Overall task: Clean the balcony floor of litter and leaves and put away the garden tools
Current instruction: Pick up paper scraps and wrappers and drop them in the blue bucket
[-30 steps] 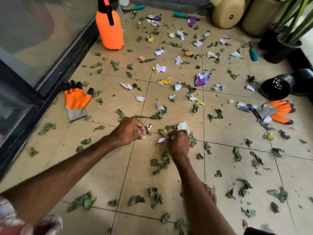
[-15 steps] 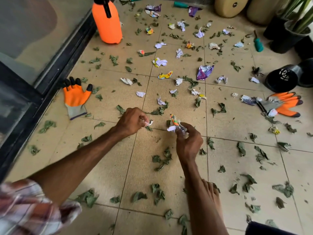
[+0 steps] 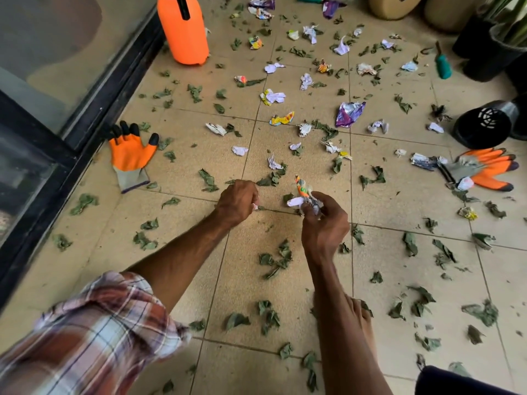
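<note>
- Two hands work low over the floor (image 3: 236,286): the left hand (image 3: 238,199) is curled round a small pale scrap (image 3: 254,206), and the right hand (image 3: 323,223) pinches a wad (image 3: 304,195) of crumpled paper and wrapper bits, held just above the tiles.
- Hand-gathering litter seems the step. It would go best if the scrap is passed into the wad, which frees the left hand for the next piece.
- Bits poke loosely from the wad's top, so a firmer squeeze would stop them dropping.
- Picking nearest-first makes sense, as more paper lies just beyond both hands.
- No bin or bag shows, and the wad likely needs emptying soon.
- Litter (image 3: 273,96) is crumpled white, yellow and purple paper, thickest across the far tiles.
- Leaves (image 3: 275,260) are curled, dull green and scattered everywhere. They look light and better swept than picked.
- One glove (image 3: 131,155) lies by the door (image 3: 122,86), with a second glove (image 3: 490,169) near a tipped pot (image 3: 484,124).
- Both the sprayer (image 3: 184,29) and a green-handled tool (image 3: 443,65) sit on the floor, not yet put away.
</note>
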